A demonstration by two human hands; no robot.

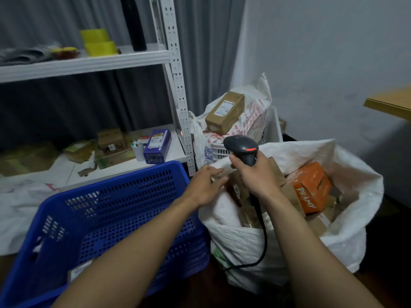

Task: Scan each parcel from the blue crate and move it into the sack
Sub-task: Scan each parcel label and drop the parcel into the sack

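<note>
The right hand (253, 174) is clenched around the grip of a black handheld scanner (242, 148), holding it upright above the near-left part of the white sack's (240, 245) open mouth. The scanner's head, with an orange-red mark on it, points away from the person. Its black cable (263, 236) hangs down from the hand across the front wall of the sack.

The left hand (205, 185) is released, fingers stretched out and spread. It holds nothing and reaches over the sack's left rim, just beside the right hand. Whether its fingertips touch the rim cannot be told.

Inside the sack, a brown labelled parcel (236, 188) lies just under both hands. An orange box (311, 187) sits toward the sack's right side among more brown cardboard parcels.

Touching the sack's left side stands the blue crate (115, 196), tilted toward the person. A small labelled parcel (80, 271) shows at its near bottom, partly hidden by the left forearm.

Behind the sack is a second printed bag (255, 116) with a brown carton (224, 112) sticking out of its top. To the sack's far left rises a white metal rack (178, 85), with a purple box (157, 146) on its lower shelf.
</note>
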